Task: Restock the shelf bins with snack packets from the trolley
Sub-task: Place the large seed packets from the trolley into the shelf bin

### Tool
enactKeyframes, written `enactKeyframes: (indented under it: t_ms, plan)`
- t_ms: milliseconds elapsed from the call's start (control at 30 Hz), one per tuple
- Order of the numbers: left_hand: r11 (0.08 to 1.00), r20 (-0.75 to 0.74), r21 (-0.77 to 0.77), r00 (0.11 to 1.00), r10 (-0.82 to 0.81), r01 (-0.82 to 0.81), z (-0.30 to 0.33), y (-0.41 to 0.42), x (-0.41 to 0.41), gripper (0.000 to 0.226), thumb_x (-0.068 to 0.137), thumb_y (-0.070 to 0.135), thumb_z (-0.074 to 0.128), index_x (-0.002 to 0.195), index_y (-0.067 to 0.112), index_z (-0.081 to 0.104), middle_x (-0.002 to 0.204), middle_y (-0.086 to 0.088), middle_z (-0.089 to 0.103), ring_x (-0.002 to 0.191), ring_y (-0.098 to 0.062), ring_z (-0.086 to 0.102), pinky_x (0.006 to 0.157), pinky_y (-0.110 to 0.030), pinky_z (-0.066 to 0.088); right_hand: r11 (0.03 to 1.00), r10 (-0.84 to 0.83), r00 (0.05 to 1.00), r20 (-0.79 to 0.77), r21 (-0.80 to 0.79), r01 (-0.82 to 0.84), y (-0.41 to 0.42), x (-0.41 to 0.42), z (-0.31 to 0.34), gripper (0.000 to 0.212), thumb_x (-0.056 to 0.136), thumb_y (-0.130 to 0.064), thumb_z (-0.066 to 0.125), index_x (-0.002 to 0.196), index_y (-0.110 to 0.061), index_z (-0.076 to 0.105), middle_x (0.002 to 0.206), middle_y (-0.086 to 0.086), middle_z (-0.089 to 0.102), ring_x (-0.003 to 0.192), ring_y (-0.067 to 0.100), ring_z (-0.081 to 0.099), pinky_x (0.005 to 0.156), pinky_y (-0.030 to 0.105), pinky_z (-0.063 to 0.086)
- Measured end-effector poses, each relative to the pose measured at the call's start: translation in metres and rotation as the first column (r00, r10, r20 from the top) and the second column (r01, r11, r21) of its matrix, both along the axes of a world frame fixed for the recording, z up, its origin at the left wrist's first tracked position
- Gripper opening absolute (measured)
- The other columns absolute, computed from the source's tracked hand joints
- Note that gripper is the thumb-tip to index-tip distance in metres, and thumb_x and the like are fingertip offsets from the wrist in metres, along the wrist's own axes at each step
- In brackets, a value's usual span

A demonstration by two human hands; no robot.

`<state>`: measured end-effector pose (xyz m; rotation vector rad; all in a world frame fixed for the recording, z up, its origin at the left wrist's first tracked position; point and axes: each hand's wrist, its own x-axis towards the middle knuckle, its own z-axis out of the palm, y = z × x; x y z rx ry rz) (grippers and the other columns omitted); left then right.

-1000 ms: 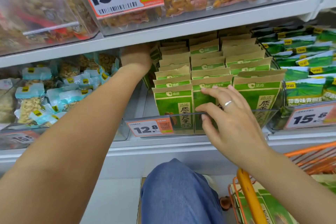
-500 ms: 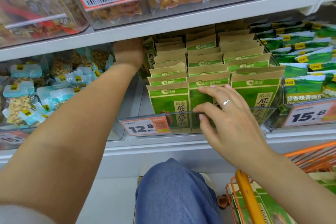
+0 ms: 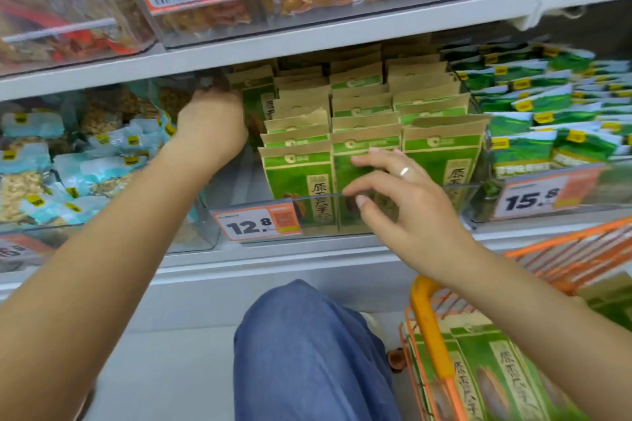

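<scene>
Head | left hand (image 3: pixel 212 123) grips rear packet (image 3: pixel 254 96) | right hand (image 3: pixel 407 202) relaxed, fingertips on bin's front edge (image 3: pixel 318 196)

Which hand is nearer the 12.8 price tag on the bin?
Right. The right hand hovers just right of the 12.8 price tag; the left hand is higher, reaching into the back.

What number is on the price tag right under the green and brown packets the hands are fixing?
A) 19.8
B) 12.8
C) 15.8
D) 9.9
B: the orange and white price tag clipped to the clear front of the bin holding the green and brown packets reads 12.8.
</scene>
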<state>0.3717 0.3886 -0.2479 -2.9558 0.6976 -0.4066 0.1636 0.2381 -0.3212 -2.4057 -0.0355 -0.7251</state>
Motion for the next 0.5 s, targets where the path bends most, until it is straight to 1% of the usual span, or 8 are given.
enactKeyframes:
  t_ms: [67,133,200,267,333,400,467,500]
  plan:
    - [0.998,0.099,0.001,0.993,-0.060,0.060,-0.001,0.023,-0.040,0.031,0.093,0.027,0.054,0.109,0.002,0.060,0.100,-0.032,0.063,0.094,-0.049,0.059,0.073,-0.049,0.048,0.994,0.045,0.999,-0.029,0.105,-0.042,-0.014,-0.023,0.011,0.019,0.089,-0.020,0.054,0.096,-0.019,0.071,0.120,-0.004,0.059,0.118,0.011,0.052,0.100,0.018,0.036]
    - [0.979,0.122,-0.159,0.987,-0.105,0.124,-0.003,0.038,-0.082,0.031,0.091,0.043,0.049,0.105,0.018,0.060,0.089,-0.022,0.068,0.082,-0.044,0.063,0.069,-0.046,0.051,0.995,0.040,0.998,-0.046,0.093,-0.035,-0.036,-0.053,0.014,0.017,0.089,-0.015,0.055,0.094,-0.016,0.071,0.107,-0.003,0.065,0.102,0.009,0.061,0.088,0.020,0.045]
    - [0.913,0.057,-0.357,0.981,-0.188,0.195,-0.003,0.032,-0.124,0.037,0.088,0.054,0.038,0.107,0.027,0.054,0.085,-0.008,0.071,0.076,-0.037,0.066,0.069,-0.048,0.053,0.994,0.004,0.994,-0.106,0.113,0.008,-0.060,-0.089,0.012,0.016,0.089,-0.018,0.055,0.093,-0.018,0.070,0.092,-0.002,0.069,0.087,0.010,0.065,0.077,0.023,0.051]
    - [0.817,0.019,-0.513,0.955,-0.297,0.264,-0.006,0.016,-0.161,0.036,0.089,0.053,0.038,0.108,0.029,0.055,0.083,-0.001,0.071,0.078,-0.033,0.068,0.070,-0.047,0.053,0.990,-0.052,0.988,-0.146,0.122,0.071,-0.081,-0.122,0.008,0.018,0.089,-0.024,0.052,0.094,-0.019,0.069,0.089,-0.001,0.070,0.085,0.008,0.065,0.076,0.023,0.051]
    - [0.751,0.062,-0.558,0.920,-0.387,0.354,-0.011,-0.006,-0.197,0.026,0.091,0.043,0.045,0.101,0.028,0.064,0.081,0.001,0.071,0.077,-0.029,0.069,0.066,-0.039,0.052,0.989,-0.147,0.982,-0.121,0.010,0.150,-0.098,-0.150,0.006,0.023,0.090,-0.025,0.050,0.095,-0.013,0.070,0.088,-0.001,0.070,0.085,0.007,0.064,0.078,0.023,0.049]
    - [0.674,0.110,-0.551,0.843,-0.526,0.492,-0.025,-0.033,-0.225,0.022,0.090,0.036,0.050,0.097,0.026,0.069,0.087,0.004,0.071,0.081,-0.025,0.068,0.063,-0.032,0.048,0.973,-0.200,0.969,-0.145,-0.142,0.180,-0.111,-0.169,0.007,0.028,0.090,-0.028,0.048,0.095,-0.012,0.070,0.085,-0.005,0.070,0.079,0.007,0.064,0.073,0.026,0.050]
    - [0.576,0.080,-0.539,0.718,-0.692,0.615,-0.047,-0.061,-0.242,0.028,0.089,0.037,0.048,0.100,0.023,0.069,0.100,0.004,0.070,0.095,-0.021,0.064,0.074,-0.032,0.049,0.927,-0.278,0.908,-0.312,-0.335,0.169,-0.122,-0.183,0.005,0.029,0.091,-0.033,0.045,0.098,-0.017,0.069,0.083,-0.002,0.071,0.076,0.017,0.067,0.067,0.030,0.050]
    - [0.543,0.047,-0.508,0.650,-0.758,0.669,-0.060,-0.073,-0.246,0.033,0.088,0.038,0.047,0.104,0.019,0.069,0.107,0.000,0.068,0.103,-0.023,0.061,0.084,-0.033,0.048,0.881,-0.352,0.821,-0.449,-0.455,0.129,-0.128,-0.189,0.002,0.028,0.093,-0.035,0.043,0.102,-0.021,0.066,0.087,0.000,0.071,0.080,0.022,0.068,0.067,0.032,0.050]
